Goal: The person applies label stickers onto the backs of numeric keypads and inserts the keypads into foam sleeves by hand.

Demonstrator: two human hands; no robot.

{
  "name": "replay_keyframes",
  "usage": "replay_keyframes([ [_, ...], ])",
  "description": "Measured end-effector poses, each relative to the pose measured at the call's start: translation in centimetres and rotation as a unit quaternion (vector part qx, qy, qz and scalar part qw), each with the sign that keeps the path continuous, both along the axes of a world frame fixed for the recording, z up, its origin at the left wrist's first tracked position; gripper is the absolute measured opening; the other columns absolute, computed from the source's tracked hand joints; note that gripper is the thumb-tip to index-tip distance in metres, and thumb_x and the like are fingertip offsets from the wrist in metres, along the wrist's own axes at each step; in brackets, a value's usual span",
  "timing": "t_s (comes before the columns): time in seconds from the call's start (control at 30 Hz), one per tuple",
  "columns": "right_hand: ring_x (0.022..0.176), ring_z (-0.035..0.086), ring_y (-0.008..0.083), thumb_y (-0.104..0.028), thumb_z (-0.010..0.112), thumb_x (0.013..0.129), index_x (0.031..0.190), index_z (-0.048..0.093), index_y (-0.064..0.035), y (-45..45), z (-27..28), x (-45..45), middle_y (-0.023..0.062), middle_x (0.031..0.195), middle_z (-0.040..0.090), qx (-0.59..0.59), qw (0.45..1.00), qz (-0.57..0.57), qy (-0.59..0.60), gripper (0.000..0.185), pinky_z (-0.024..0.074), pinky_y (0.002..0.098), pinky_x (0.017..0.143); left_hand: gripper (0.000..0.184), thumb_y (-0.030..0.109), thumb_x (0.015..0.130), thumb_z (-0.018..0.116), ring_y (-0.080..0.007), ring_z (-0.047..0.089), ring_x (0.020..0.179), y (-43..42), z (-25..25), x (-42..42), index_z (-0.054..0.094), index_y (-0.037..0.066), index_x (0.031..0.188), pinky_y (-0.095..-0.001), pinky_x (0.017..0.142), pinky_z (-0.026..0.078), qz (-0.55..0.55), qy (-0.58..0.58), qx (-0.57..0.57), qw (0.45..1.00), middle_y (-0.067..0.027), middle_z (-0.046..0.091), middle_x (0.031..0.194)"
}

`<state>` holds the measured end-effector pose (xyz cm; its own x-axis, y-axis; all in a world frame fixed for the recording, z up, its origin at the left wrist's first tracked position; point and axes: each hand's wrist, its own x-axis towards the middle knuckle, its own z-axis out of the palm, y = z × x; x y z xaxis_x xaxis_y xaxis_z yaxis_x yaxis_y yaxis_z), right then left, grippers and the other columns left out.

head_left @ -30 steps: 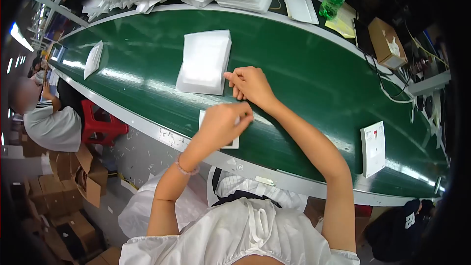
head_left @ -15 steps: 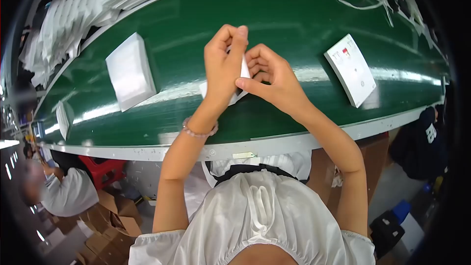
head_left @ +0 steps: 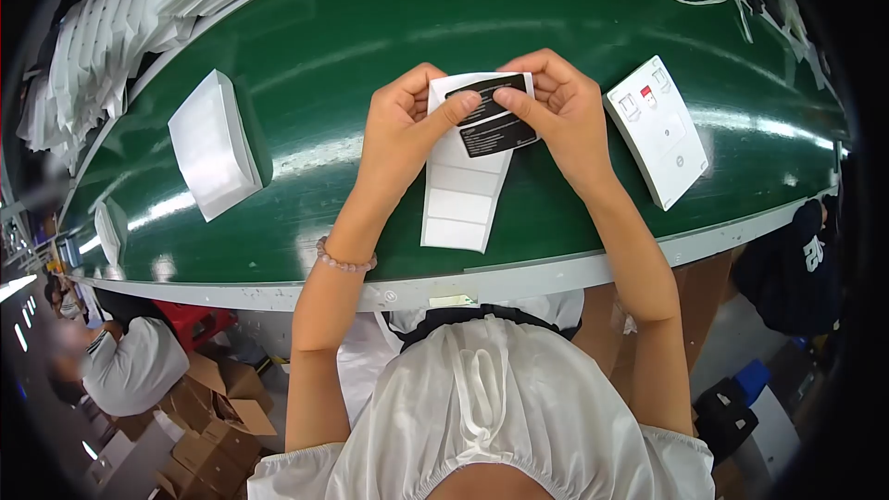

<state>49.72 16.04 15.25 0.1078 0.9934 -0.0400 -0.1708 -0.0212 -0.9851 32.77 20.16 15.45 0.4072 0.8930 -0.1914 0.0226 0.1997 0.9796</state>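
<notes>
Two-handed pinch on a label strip, held level above the bench

Both hands gripped the upper end of a white label strip (head_left: 457, 206) above the green bench (head_left: 361, 9), in front of the person's body. The left hand (head_left: 405, 120) pinched the strip's left side and the right hand (head_left: 567, 109) its right. Each grip was closed, thumb on top and fingers curled behind. Both thumbs lay over the upper of two black labels (head_left: 500, 136), while the strip's pale lower panels slanted down toward the person. Whether a label edge had lifted was hard to tell, since the thumbs covered much of the print.

Good handling here likely called for light, even tension between the hands, so the strip stayed flat and uncreased. Rolling the thumbs toward the edges would spare the printed faces, and keeping fingertips off any exposed adhesive would help. The white packet (head_left: 211, 150) on the left and the white box (head_left: 659, 139) on the right stood well clear of both elbows.
</notes>
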Motion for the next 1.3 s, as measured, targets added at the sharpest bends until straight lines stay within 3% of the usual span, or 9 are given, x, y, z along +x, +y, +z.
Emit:
replay_keyframes([
  [0.33, 0.059, 0.051, 0.0053, -0.008, 0.07, 0.08, 0.085, 0.061, -0.001, -0.4, -0.6, 2.3, 0.0041, 0.071, 0.061, -0.067, 0.995, 0.039, -0.067, 0.013, 0.0427, 0.0154, 0.056, 0.007, 0.007, 0.084, 0.066, -0.0034, 0.051, 0.057, -1.0, -0.3, 3.2, 0.064, 0.001, 0.087, -0.0147, 0.051, 0.041, 0.107, -0.076, 0.009, 0.991, -0.0022, 0.064, 0.07],
  [0.7, 0.059, 0.05, 0.0057, -0.008, 0.07, 0.08, 0.081, 0.063, -0.001, -0.3, -0.6, 3.5, 0.0037, 0.071, 0.06, -0.038, 0.999, -0.011, 0.029, 0.01, 0.042, 0.0162, 0.053, 0.013, 0.006, 0.084, 0.065, -0.0068, 0.056, 0.064, -1.6, -1.3, 3.8, 0.06, 0.0, 0.094, -0.0168, 0.057, 0.046, 0.084, 0.004, -0.003, 0.996, -0.0041, 0.065, 0.079],
  [0.83, 0.059, 0.05, 0.0062, -0.007, 0.068, 0.081, 0.082, 0.063, 0.0001, -0.3, -0.5, 4.2, 0.0045, 0.071, 0.06, -0.025, 0.998, -0.063, 0.013, 0.009, 0.0424, 0.0158, 0.054, 0.019, 0.004, 0.082, 0.065, -0.0087, 0.057, 0.063, -1.8, -1.2, 5.8, 0.058, 0.001, 0.099, -0.018, 0.058, 0.047, 0.088, -0.084, 0.041, 0.992, -0.0048, 0.064, 0.081],
  [0.97, 0.072, 0.053, 0.0106, -0.002, 0.067, 0.079, 0.082, 0.062, 0.0009, -1.1, 0.1, 4.6, 0.006, 0.081, 0.06, -0.032, 0.993, -0.104, -0.042, 0.007, 0.0437, 0.0199, 0.064, 0.021, 0.006, 0.081, 0.064, -0.0084, 0.056, 0.063, -2.5, -0.5, 5.6, 0.062, 0.002, 0.101, -0.0193, 0.059, 0.047, 0.022, -0.02, -0.006, 1.0, -0.0042, 0.066, 0.08],
  [1.03, 0.086, 0.053, 0.0166, 0.0, 0.066, 0.076, 0.081, 0.061, 0.0004, -0.9, -1.0, 5.1, 0.0074, 0.093, 0.057, 0.08, 0.981, -0.111, -0.138, 0.007, 0.043, 0.0249, 0.076, 0.016, 0.012, 0.081, 0.065, -0.007, 0.051, 0.059, -2.6, -2.7, 5.8, 0.067, 0.003, 0.095, -0.0225, 0.052, 0.043, 0.047, 0.007, -0.008, 0.999, -0.0024, 0.066, 0.074],
  [1.07, 0.087, 0.053, 0.0187, 0.001, 0.064, 0.077, 0.08, 0.06, 0.0002, -1.0, -1.1, 5.6, 0.0081, 0.094, 0.056, 0.101, 0.976, -0.117, -0.155, 0.005, 0.0434, 0.0258, 0.077, 0.016, 0.014, 0.08, 0.066, -0.0081, 0.048, 0.056, -2.6, -3.1, 6.3, 0.067, 0.004, 0.093, -0.0258, 0.049, 0.04, 0.055, 0.019, 0.118, 0.991, -0.0018, 0.065, 0.072],
  [1.13, 0.089, 0.052, 0.0193, 0.002, 0.062, 0.078, 0.082, 0.058, -0.0002, -1.7, -1.0, 6.6, 0.0082, 0.096, 0.055, 0.108, 0.958, -0.12, -0.238, 0.006, 0.0437, 0.0273, 0.079, 0.019, 0.023, 0.076, 0.068, -0.0161, 0.047, 0.048, -2.8, -3.6, 7.3, 0.066, 0.005, 0.082, -0.0303, 0.047, 0.04, 0.076, 0.094, 0.172, 0.978, -0.0074, 0.061, 0.061],
  [1.23, 0.089, 0.05, 0.0198, -0.002, 0.057, 0.082, 0.085, 0.055, -0.0025, -2.7, -2.2, 7.5, 0.0075, 0.098, 0.053, 0.137, 0.946, -0.1, -0.276, 0.004, 0.0403, 0.0276, 0.083, 0.012, 0.017, 0.075, 0.065, -0.0283, 0.05, 0.045, -3.2, -3.9, 8.0, 0.061, 0.005, 0.078, -0.0349, 0.045, 0.04, 0.13, 0.184, 0.335, 0.915, -0.0124, 0.058, 0.059],
  [1.3, 0.091, 0.049, 0.0194, -0.004, 0.054, 0.084, 0.082, 0.053, -0.0032, -3.2, -1.0, 7.4, 0.0073, 0.101, 0.053, 0.108, 0.947, -0.106, -0.284, 0.003, 0.039, 0.026, 0.083, 0.01, 0.011, 0.075, 0.06, -0.0338, 0.053, 0.05, -3.1, -4.1, 7.5, 0.055, 0.004, 0.078, -0.0383, 0.048, 0.042, 0.153, 0.21, 0.304, 0.916, -0.0136, 0.057, 0.058],
])
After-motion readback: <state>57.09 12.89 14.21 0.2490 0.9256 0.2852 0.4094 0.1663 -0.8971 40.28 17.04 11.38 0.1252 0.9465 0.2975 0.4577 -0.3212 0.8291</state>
